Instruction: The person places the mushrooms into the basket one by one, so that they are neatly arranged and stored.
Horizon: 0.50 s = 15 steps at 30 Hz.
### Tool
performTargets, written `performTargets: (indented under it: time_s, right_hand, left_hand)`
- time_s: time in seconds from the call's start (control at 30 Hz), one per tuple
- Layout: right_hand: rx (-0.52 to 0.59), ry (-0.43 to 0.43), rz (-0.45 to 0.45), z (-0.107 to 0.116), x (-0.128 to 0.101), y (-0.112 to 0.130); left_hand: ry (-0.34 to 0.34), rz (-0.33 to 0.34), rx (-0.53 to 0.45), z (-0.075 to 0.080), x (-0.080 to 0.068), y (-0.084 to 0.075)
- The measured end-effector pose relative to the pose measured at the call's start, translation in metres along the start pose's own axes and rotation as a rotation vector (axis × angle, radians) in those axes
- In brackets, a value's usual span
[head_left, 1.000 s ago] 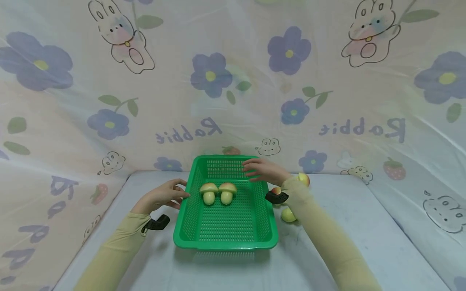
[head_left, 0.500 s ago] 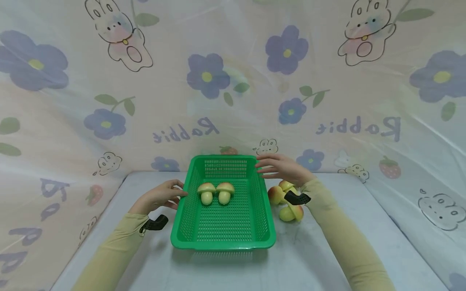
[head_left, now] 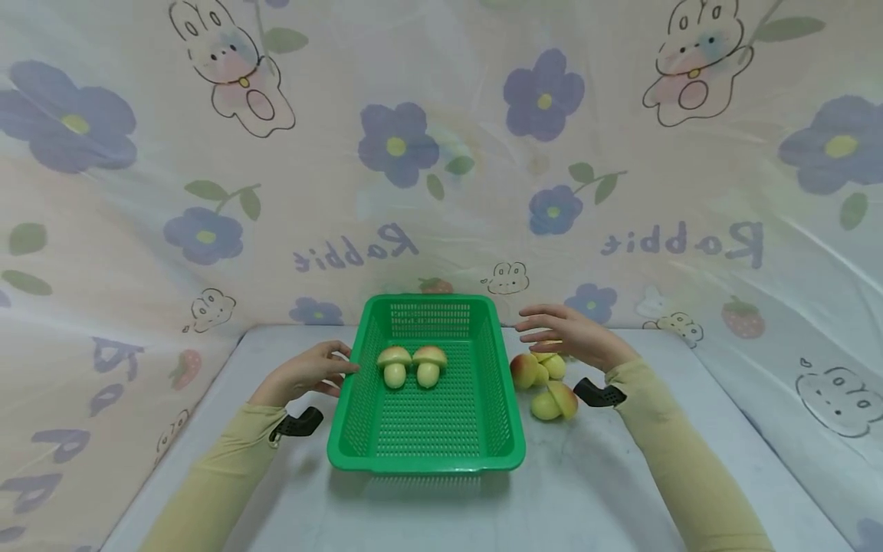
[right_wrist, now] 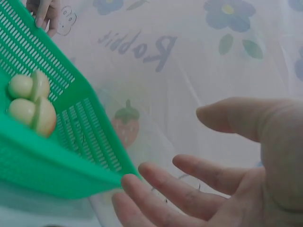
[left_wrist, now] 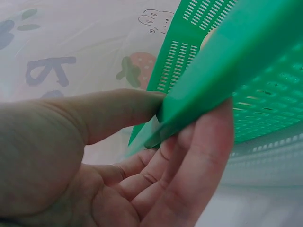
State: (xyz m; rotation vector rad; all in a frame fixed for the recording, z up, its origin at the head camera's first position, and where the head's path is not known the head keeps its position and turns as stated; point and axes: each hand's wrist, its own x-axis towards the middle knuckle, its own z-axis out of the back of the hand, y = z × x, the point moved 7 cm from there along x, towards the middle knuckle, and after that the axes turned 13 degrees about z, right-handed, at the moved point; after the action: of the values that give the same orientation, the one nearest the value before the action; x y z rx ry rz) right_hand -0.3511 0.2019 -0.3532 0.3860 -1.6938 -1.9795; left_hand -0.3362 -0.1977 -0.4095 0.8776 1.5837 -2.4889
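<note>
A green plastic basket (head_left: 426, 464) with slotted walls stands on the table, and two mushrooms (head_left: 428, 373) with yellow-red caps lie side by side in it. My left hand (head_left: 309, 376) holds the basket's left rim. In the left wrist view, the thumb is on one side of that rim (left_wrist: 203, 90) and the fingers curl beneath it. My right hand (head_left: 572, 333) holds nothing, its fingers spread and pointing toward the basket. It is raised beside the basket's right wall, over a cluster of several similar mushrooms (head_left: 555, 401), partly hiding those at the back.
The white table (head_left: 655, 429) extends to both sides and in front of the basket. Behind it hangs a pale curtain (head_left: 476, 222) printed with rabbits, flowers and strawberries, close to the basket's far end.
My right hand has drawn back to the right, from over the basket to beside it, uncovering more of the loose mushrooms. My left hand keeps its place on the rim.
</note>
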Motion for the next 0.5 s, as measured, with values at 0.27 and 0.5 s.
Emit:
performTargets:
  time_s: [0.27,0.5]
  right_hand:
    - [-0.01,0.007,-0.024,0.013,-0.027,-0.015]
    - [-0.026,-0.033,-0.079,0.031,-0.054,-0.036]
  left_hand:
    - [-0.009,-0.004,0.005,-0.001,-0.001,-0.001]
    - [-0.011,0.011,-0.008,-0.001,-0.001,0.001]
